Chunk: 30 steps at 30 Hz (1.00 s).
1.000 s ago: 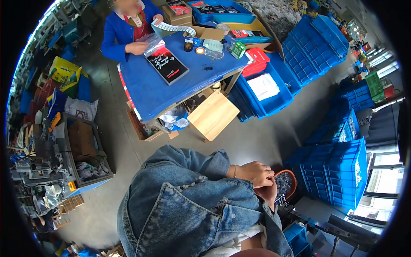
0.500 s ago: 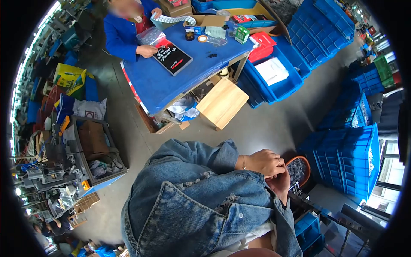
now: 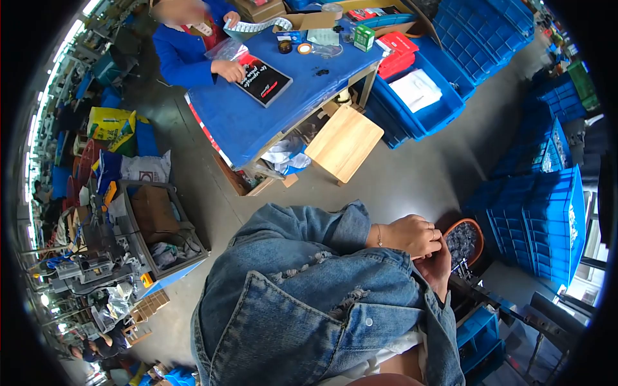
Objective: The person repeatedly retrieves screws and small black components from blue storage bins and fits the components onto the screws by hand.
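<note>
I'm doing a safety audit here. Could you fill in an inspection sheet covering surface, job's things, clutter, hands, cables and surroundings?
Surface: blue table, a dark patch near its edge.
Job's things: orange-rimmed bucket with small pieces, near the right hand.
Clutter: tape roll, green box and printed package on the table.
Hands: right and left hand close together; anything held is hidden.
Cables: too unclear to tell.
Surroundings: another person's hand at the package; wooden stool near the table; blue crates at picture right.

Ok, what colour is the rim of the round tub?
The tub's rim is orange, seen best in the head view.
</note>
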Each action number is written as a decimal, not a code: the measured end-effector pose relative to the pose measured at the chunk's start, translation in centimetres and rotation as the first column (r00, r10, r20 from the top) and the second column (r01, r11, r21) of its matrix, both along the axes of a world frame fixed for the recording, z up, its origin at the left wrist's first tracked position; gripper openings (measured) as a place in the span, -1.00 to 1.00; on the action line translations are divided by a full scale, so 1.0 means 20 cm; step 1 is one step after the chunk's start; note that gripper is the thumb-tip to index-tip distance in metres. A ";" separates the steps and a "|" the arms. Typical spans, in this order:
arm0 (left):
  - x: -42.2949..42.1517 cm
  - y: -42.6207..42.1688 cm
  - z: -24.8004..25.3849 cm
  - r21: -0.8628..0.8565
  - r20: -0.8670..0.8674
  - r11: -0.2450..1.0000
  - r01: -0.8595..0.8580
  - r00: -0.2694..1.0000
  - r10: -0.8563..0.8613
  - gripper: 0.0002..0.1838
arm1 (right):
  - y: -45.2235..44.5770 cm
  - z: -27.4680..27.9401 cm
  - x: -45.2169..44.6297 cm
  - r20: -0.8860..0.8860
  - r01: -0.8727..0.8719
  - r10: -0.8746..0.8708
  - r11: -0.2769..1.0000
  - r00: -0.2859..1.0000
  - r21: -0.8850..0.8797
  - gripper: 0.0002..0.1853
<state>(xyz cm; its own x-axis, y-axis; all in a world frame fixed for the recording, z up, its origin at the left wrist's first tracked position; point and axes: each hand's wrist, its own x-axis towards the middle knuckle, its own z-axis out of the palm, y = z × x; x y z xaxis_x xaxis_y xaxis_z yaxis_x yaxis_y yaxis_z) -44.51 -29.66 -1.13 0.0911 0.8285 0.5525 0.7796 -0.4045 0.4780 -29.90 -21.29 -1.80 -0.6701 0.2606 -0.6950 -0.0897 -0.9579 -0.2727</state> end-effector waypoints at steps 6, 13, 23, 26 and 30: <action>0.02 0.01 -0.01 0.040 -0.003 0.999 -0.004 1.000 0.004 -0.87 | -0.01 0.02 0.01 0.043 0.034 -0.034 0.999 0.998 0.000 -0.69; 0.04 0.02 -0.01 0.046 -0.008 0.999 0.025 1.000 -0.024 -0.86 | -0.01 0.01 0.04 -0.017 0.058 -0.058 0.998 0.998 -0.025 -0.69; 0.06 0.03 -0.03 0.032 -0.019 0.999 -0.004 1.000 0.005 -0.85 | 0.00 -0.01 0.05 -0.079 0.011 -0.013 1.000 0.997 -0.027 -0.67; 0.06 0.03 -0.04 0.017 0.000 0.999 -0.031 1.000 0.031 -0.85 | 0.01 -0.05 0.07 -0.081 0.015 -0.014 1.000 0.997 0.002 -0.68; 0.05 0.02 -0.03 -0.004 -0.053 0.995 -0.097 0.994 0.097 -0.87 | -0.01 0.04 0.00 -0.033 0.037 -0.038 0.999 0.999 -0.018 -0.70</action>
<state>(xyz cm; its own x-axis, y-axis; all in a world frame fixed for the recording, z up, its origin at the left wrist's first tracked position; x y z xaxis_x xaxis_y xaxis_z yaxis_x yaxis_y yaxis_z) -43.50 -29.25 -1.65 0.0393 0.8384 0.5436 0.8392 -0.3230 0.4374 -29.85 -21.45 -1.03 -0.6829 0.2738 -0.6773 -0.1343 -0.9583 -0.2521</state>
